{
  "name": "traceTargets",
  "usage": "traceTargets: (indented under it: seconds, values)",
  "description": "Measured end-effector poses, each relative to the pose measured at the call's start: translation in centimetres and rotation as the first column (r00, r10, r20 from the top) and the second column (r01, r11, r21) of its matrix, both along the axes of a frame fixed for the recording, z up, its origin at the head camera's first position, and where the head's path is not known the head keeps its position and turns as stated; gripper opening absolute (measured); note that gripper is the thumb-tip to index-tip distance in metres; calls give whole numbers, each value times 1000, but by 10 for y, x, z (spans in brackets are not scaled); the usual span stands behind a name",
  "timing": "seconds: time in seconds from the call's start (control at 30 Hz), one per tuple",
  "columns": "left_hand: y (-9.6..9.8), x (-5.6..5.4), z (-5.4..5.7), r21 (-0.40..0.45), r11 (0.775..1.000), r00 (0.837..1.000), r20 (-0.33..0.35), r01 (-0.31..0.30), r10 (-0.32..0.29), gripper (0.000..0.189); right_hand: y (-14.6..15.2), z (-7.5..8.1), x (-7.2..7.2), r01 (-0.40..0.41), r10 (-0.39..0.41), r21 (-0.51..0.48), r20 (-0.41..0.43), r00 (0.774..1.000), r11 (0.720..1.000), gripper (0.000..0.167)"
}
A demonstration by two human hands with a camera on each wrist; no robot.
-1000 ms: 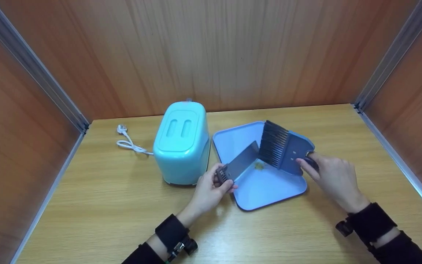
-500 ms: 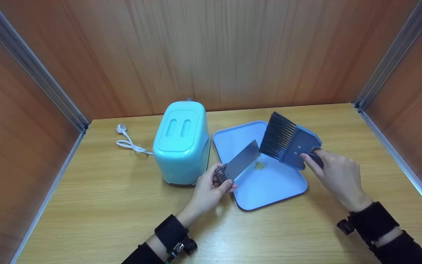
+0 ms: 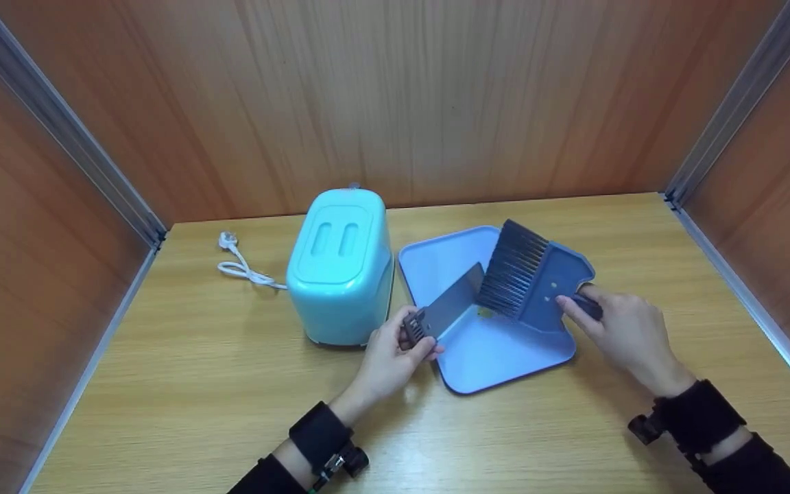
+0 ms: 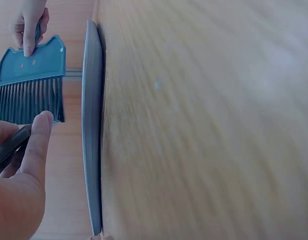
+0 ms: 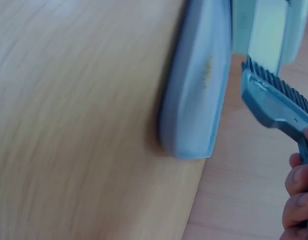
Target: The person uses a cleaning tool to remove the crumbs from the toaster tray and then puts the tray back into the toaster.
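My left hand [image 3: 395, 350] pinches the grey slotted end of a thin metal crumb tray [image 3: 451, 303], which tilts over a blue tray [image 3: 498, 360]. My right hand [image 3: 628, 336] grips the handle of a wide blue brush [image 3: 539, 291], its thumb on the brush's back. The brush's dark bristles [image 3: 513, 271] overlap the far end of the crumb tray in the head view. Under them, a small patch of yellowish crumbs [image 3: 484, 312] lies on the blue tray, partly covered by the brush; the right wrist view also shows these crumbs [image 5: 208, 72].
A turquoise toaster [image 3: 337, 274] with a lid stands left of the blue tray, close to its edge. Its white cord and plug [image 3: 237, 267] lie coiled farther left. Wooden panels [image 3: 436, 103] enclose the wooden tabletop [image 3: 217, 391] at the back and sides.
The brush rises up and right away from the crumb tray, then comes back down and left, bristles again over its end. The left hand and crumb tray stay nearly still.
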State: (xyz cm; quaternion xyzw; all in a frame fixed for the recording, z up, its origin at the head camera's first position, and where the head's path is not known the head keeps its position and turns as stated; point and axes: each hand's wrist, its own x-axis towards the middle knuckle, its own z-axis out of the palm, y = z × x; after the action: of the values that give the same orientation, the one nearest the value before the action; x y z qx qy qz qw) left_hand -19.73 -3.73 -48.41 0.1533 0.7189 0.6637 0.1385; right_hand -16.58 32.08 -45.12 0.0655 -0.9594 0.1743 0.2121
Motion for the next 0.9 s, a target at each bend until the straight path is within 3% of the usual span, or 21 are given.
traceTargets:
  seconds: [0.2, 0.33, 0.5, 0.63, 0.77, 0.9]
  values:
    - [0, -1, 0, -9, 1000, 1000, -13, -7, 7, 38, 4, 11, 1, 32, -26, -166, 41, 999, 986, 35]
    - [1, 0, -1, -8, 1000, 1000, -17, -6, 6, 38, 4, 13, 1, 36, -28, -192, 47, 998, 981, 34]
    - [1, 0, -1, -13, 1000, 999, -48, 5, -5, 37, 0, 8, 0, 32, -18, -145, 97, 995, 989, 39]
    - [1, 2, -1, -28, 1000, 998, -66, 11, -12, 38, -2, 6, 2, 48, -42, -43, 121, 992, 998, 47]
    - [1, 2, -1, -43, 999, 997, -73, 8, -11, 40, 1, 6, 3, 80, -84, 53, 71, 994, 995, 47]
    - [1, 3, 0, -65, 998, 997, -83, -5, -1, 43, 4, 7, 3, 92, -92, 60, -2, 996, 994, 41]
